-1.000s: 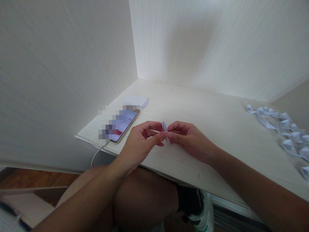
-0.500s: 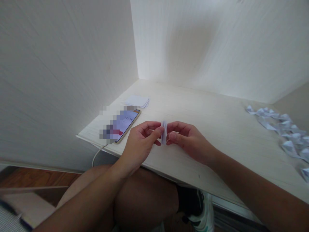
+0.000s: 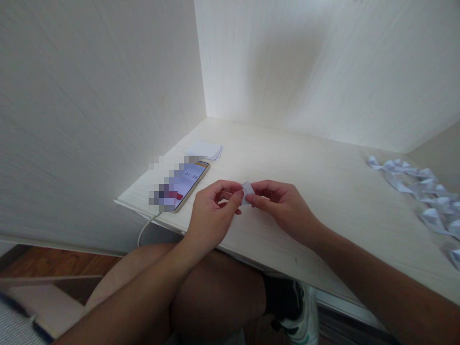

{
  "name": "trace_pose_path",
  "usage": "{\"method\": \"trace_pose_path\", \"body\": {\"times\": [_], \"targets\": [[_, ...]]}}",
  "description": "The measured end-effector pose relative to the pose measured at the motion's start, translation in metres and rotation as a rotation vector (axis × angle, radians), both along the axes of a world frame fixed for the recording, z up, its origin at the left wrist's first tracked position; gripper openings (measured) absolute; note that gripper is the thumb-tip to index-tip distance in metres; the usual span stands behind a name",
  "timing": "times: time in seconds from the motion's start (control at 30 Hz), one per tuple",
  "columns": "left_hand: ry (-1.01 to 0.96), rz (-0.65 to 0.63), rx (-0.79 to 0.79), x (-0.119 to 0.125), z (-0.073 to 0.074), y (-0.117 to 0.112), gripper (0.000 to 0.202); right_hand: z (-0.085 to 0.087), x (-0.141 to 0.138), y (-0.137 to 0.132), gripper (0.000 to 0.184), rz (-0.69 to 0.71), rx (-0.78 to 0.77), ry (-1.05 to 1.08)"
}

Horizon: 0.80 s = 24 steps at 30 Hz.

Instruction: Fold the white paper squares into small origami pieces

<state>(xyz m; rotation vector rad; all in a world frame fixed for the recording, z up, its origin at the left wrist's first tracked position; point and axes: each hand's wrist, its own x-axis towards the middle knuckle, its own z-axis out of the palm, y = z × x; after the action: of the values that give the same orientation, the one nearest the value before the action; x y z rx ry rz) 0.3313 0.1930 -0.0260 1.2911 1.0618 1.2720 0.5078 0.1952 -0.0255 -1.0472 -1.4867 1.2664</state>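
A small folded piece of white paper [image 3: 247, 188] is held up just above the desk, between my two hands. My left hand [image 3: 217, 208] pinches its left side with thumb and fingertips. From the right, my right hand [image 3: 280, 199] grips the other side, thumb in front and fingers curled behind. Parts of the paper are hidden by my fingertips, so its exact folds cannot be made out. To the left of my left hand lies a phone [image 3: 189, 184] with its screen lit, partly pixelated.
Behind the phone sits a stack of white paper sheets [image 3: 204, 149]. Several folded white paper pieces [image 3: 427, 184] spread along the right side of the white desk [image 3: 309, 163]. A cable [image 3: 145, 227] hangs from the phone over the front edge. White panels rise at left and back.
The paper has turned from nearly upright and edge-on to tilted, showing more of its face. My right hand has moved slightly left and closed on it.
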Motion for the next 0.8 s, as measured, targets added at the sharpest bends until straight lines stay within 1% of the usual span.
{"method": "trace_pose_path", "body": {"times": [0.13, 0.23, 0.3, 0.37, 0.43, 0.5, 0.6, 0.67, 0.8], "targets": [[-0.029, -0.032, -0.016, 0.001, -0.001, -0.002, 0.015, 0.001, 0.000, 0.000, 0.012, -0.031, 0.003, -0.002], [-0.051, -0.067, -0.018, 0.002, -0.004, -0.004, 0.019, 0.000, 0.000, 0.001, 0.010, -0.043, -0.034, 0.066], [-0.021, -0.065, 0.002, 0.003, -0.006, -0.004, 0.019, -0.001, 0.000, 0.001, 0.012, -0.047, -0.079, 0.131], [0.034, -0.033, 0.045, 0.004, -0.008, -0.005, 0.015, -0.001, 0.001, 0.001, 0.013, -0.050, -0.088, 0.146], [0.097, 0.013, 0.117, 0.004, -0.010, -0.005, 0.009, 0.000, 0.001, 0.001, 0.013, -0.069, -0.058, 0.103], [0.166, 0.056, 0.225, 0.004, -0.010, -0.006, 0.003, 0.001, 0.001, 0.001, 0.015, -0.109, -0.015, 0.054], [0.275, 0.094, 0.418, 0.002, -0.009, -0.007, 0.009, 0.003, 0.000, 0.000, 0.018, -0.164, 0.014, 0.026], [0.345, 0.108, 0.530, 0.001, -0.008, -0.008, 0.014, 0.004, -0.001, -0.001, 0.020, -0.163, -0.005, 0.054], [0.497, 0.160, 0.652, -0.002, -0.004, -0.008, 0.016, 0.004, -0.002, -0.001, 0.023, -0.135, -0.056, 0.155]]}}
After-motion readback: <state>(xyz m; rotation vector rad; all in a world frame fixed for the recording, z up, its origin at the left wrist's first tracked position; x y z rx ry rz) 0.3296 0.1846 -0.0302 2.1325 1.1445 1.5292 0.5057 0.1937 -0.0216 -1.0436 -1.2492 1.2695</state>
